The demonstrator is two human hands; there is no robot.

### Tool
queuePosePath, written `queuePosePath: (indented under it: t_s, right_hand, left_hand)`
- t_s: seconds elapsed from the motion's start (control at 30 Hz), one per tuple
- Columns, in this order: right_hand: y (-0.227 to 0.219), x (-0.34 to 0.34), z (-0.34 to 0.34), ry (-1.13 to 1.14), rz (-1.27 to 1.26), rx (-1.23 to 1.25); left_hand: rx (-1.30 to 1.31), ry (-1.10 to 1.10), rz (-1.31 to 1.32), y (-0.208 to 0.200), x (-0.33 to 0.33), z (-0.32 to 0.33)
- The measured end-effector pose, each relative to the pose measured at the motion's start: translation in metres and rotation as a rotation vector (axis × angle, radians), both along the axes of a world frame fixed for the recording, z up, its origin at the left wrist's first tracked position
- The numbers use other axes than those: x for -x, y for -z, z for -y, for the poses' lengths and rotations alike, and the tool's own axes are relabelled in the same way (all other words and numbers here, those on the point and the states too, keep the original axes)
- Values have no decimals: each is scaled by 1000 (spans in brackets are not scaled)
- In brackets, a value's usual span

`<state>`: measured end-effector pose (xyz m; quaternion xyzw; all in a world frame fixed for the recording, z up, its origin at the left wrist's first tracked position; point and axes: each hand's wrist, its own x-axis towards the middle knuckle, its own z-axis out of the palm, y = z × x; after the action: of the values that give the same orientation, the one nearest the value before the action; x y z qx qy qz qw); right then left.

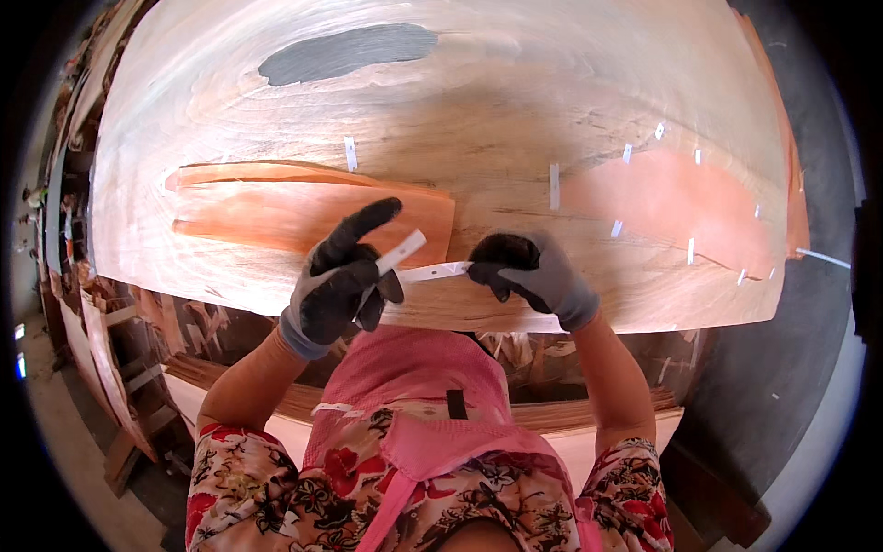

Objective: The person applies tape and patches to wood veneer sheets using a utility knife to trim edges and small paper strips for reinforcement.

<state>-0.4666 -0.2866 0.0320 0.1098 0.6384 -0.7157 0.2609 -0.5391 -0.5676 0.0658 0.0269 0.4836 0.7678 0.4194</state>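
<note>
Both my hands wear grey gloves with black palms. Between them, above the near edge of a large wood veneer sheet point(478, 120), stretches a strip of white tape point(432, 272). My right hand point(533, 271) pinches its right end. My left hand point(345, 276) is closed on the other part of the tape, with its index finger pointing out and a short tape end point(402, 251) sticking up from it. Loose orange veneer pieces point(303, 210) lie on the sheet beyond my left hand. On the right, an orange veneer patch point(671, 207) has several white tape bits around its edge.
A dark oblong gap point(349, 52) shows in the sheet's far part. Two single tape pieces stick to the sheet, one point(350, 154) behind the loose veneer, another point(555, 187) left of the patch. Stacked veneer point(552, 416) and scraps point(207, 322) lie below the near edge.
</note>
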Motion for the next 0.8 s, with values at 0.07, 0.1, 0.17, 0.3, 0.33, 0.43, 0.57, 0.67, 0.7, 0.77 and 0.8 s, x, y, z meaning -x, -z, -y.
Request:
queuePosePath:
  t_s: [0.07,0.1,0.17,0.3,0.33,0.43,0.57,0.67,0.7,0.77,0.8]
  right_hand:
    - [-7,0,6,-8,-17,-19]
    - [-6,-1,9,15,8,-6]
    - [-10,-8,25,78,117,46]
    - [-7,-11,86,-28,264,176]
    - [-6,-6,103,-36,300,232]
    - [-17,23,156,-222,270,284]
    - [10,56,153,-253,14,121]
    - [27,77,140,-273,-420,-530]
    - [28,86,151,-267,-448,-526]
    - [20,119,167,-237,-518,-559]
    - [14,133,177,-325,-609,-722]
  left_hand:
    - [-133,-177,-61,8,7,2]
    - [-238,-266,-94,14,14,7]
    - [-381,-366,-131,12,30,18]
    - [-490,-592,-216,-9,39,68]
    - [-481,-629,-306,-15,40,89]
    - [-454,-791,-363,-23,40,169]
    - [-91,-884,-638,-64,16,272]
    - [461,-864,-367,-35,-50,337]
    - [521,-760,-175,-20,-75,341]
    - [470,-384,163,-3,-104,301]
    - [455,-167,295,-12,-117,274]
